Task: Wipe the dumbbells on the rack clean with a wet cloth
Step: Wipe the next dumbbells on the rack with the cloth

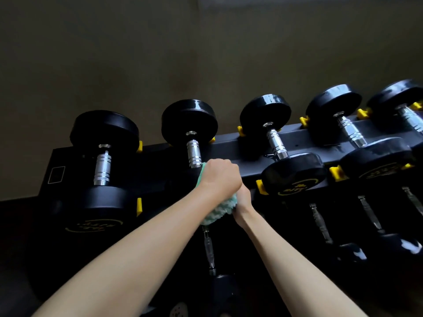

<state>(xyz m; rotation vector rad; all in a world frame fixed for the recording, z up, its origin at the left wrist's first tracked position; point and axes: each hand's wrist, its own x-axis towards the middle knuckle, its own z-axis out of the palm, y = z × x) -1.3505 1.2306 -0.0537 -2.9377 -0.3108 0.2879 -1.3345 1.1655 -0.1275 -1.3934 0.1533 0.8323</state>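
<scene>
Two hands gathered at near end of second dumbbell. Under curled left hand green cloth is clenched; right hand touching cloth, fingers hidden, grip not discernible.

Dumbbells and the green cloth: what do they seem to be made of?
The heads: probably rubber or coated metal, black with a soft sheen. The handles: metal, likely chrome-plated steel, bright and mirror-like with grooved rings. The cloth: fluffy pale green microfibre or chenille, judging by its nubby pile.
</scene>
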